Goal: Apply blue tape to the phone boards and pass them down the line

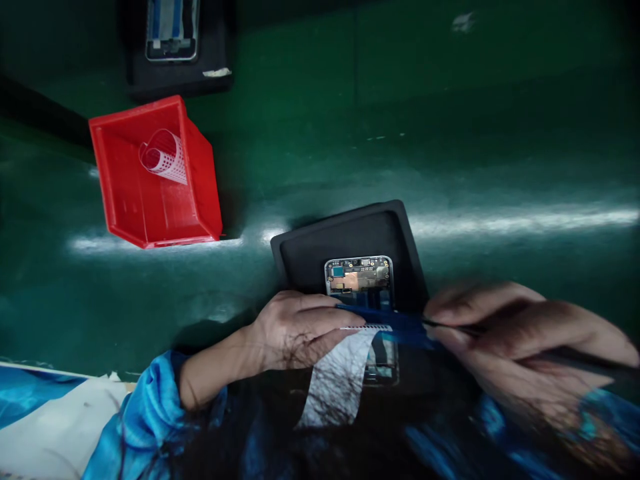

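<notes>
An opened phone [359, 276] with its circuit board showing lies in a black tray [350, 240] on the green table. My left hand [295, 328] rests over the phone's left side, fingers together, pinching a white strip [345, 373] that hangs toward me. My right hand [505, 333] is closed on a thin dark tool [450, 327] like tweezers, whose tip grips a blue film [395, 321] lying across the phone. The phone's lower half is hidden by the film and strip.
A red bin [155, 173] holding a curled white perforated strip [165, 155] stands to the left. Another black tray with a phone [173, 30] sits at the far left back. White and blue paper [45, 413] lies at the near left edge.
</notes>
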Available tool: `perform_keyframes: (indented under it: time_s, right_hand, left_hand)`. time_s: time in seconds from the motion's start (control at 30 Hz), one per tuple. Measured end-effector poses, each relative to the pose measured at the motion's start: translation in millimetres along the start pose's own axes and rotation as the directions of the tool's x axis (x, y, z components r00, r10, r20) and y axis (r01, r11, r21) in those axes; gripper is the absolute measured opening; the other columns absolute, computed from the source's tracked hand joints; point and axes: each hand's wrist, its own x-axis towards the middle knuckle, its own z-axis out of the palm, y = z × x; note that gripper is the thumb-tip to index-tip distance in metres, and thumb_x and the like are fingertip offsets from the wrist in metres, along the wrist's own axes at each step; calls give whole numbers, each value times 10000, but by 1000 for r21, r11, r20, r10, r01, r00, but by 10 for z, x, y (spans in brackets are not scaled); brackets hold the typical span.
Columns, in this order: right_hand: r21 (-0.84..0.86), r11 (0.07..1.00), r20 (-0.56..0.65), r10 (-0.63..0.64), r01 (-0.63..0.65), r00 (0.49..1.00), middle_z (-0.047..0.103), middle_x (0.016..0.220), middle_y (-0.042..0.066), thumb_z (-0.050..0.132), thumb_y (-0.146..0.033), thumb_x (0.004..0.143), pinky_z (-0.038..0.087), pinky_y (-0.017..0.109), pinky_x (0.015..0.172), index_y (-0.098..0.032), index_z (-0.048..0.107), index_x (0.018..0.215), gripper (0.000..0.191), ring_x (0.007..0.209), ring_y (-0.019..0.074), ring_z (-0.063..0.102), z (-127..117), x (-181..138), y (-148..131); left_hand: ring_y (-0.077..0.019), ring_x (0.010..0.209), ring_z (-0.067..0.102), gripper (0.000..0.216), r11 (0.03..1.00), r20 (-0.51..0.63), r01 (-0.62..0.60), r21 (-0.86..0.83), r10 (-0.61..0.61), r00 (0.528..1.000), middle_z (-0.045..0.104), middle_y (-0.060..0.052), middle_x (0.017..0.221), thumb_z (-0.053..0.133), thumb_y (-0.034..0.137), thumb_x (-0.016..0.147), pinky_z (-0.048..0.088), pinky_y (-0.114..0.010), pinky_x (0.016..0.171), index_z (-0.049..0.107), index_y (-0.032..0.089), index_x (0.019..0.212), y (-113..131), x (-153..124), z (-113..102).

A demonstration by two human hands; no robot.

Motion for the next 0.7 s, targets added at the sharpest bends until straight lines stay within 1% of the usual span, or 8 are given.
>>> perform_keyframes:
  time_s: [0.07, 0.17, 0.3, 0.37, 0.47, 0.53, 0.6, 0.7]
  right_hand:
    - [89, 992, -37, 89, -86, 995, 639, 618, -51, 750, -308, 614, 553, 300, 558, -274, 569, 562, 191, 568, 107, 622, 14, 45, 45]
    - [182, 964, -48, 208, -196, 977, 641, 633, -55, 768, -289, 590, 519, 301, 599, -262, 557, 582, 213, 601, 106, 608, 45, 78, 109]
    - [221, 945, -6, 249, -242, 968, 645, 631, -59, 766, -276, 596, 510, 278, 621, -249, 548, 591, 220, 616, 97, 608, 34, 93, 162]
    - [227, 933, 33, 278, -278, 960, 648, 634, -55, 766, -276, 596, 503, 256, 578, -243, 542, 588, 227, 627, 101, 613, 3, 108, 177]
    - [272, 885, 96, 366, -378, 926, 649, 658, -46, 765, -277, 598, 460, 211, 475, -229, 523, 582, 247, 584, 91, 593, -55, 163, 186]
    - [336, 845, 98, 407, -415, 908, 640, 662, -47, 767, -280, 595, 435, 186, 441, -223, 508, 585, 266, 548, 72, 565, -88, 214, 186]
    - [390, 818, 82, 426, -422, 901, 630, 658, -55, 771, -276, 590, 423, 169, 428, -222, 496, 593, 281, 532, 59, 550, -107, 255, 186]
    - [377, 833, 54, 416, -405, 908, 627, 654, -57, 765, -281, 597, 420, 166, 415, -224, 493, 597, 278, 536, 62, 557, -102, 264, 198]
  left_hand:
    - [-49, 649, 577, 174, 999, 4, -10, 41, 9, 1000, 637, 30, 763, 519, 174, 676, 483, -153, 611, 574, 205, 838, -7, -2, 4]
    - [-52, 671, 580, 185, 996, 33, -13, 86, 10, 999, 641, 40, 779, 508, 190, 684, 487, -163, 627, 566, 223, 857, -12, -7, -1]
    - [-51, 690, 579, 208, 994, 42, -22, 103, 18, 999, 642, 58, 799, 489, 181, 693, 484, -162, 624, 549, 249, 880, -30, -28, -3]
    - [-53, 706, 577, 231, 990, 49, -43, 134, 37, 998, 643, 64, 814, 500, 182, 683, 478, -164, 627, 540, 256, 898, -47, -39, -1]
    - [-67, 724, 578, 248, 985, 73, -86, 148, 76, 994, 650, 65, 806, 536, 213, 651, 472, -188, 642, 546, 267, 892, -69, -45, -7]
    - [-60, 702, 581, 241, 987, 96, -104, 125, 92, 991, 654, 71, 788, 554, 218, 633, 468, -181, 624, 557, 274, 867, -78, -46, -21]
    - [-46, 668, 579, 248, 991, 125, -99, 86, 88, 988, 653, 83, 785, 564, 220, 623, 463, -168, 608, 556, 286, 862, -84, -51, -40]
    - [-57, 673, 574, 291, 997, 185, -67, 22, 62, 981, 645, 84, 798, 566, 243, 621, 457, -189, 638, 533, 314, 901, -93, -66, -63]
